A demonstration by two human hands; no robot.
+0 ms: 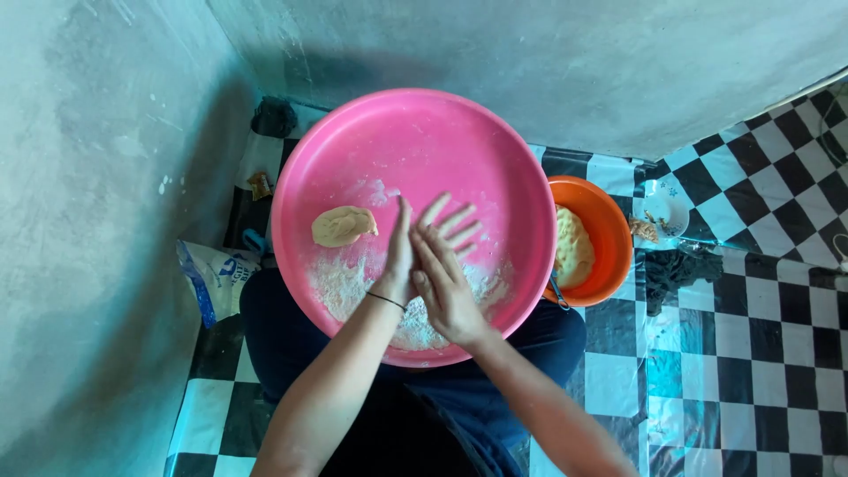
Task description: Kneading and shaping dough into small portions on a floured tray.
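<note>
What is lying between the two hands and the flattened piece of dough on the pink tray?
Nothing visible. The left hand and right hand are pressed together over the round pink plastic tray; only bare, floured tray separates them from the flattened beige dough piece to their left.

Daylight enters from the upper right of the frame; the grey concrete walls (106,221) fall into teal shadow at left, edges bowed by wide-angle distortion, moving fingers (455,221) slightly blurred.

crumpled white and blue plastic bag (215,278), on floor, left of pink tray (495,150)
</note>
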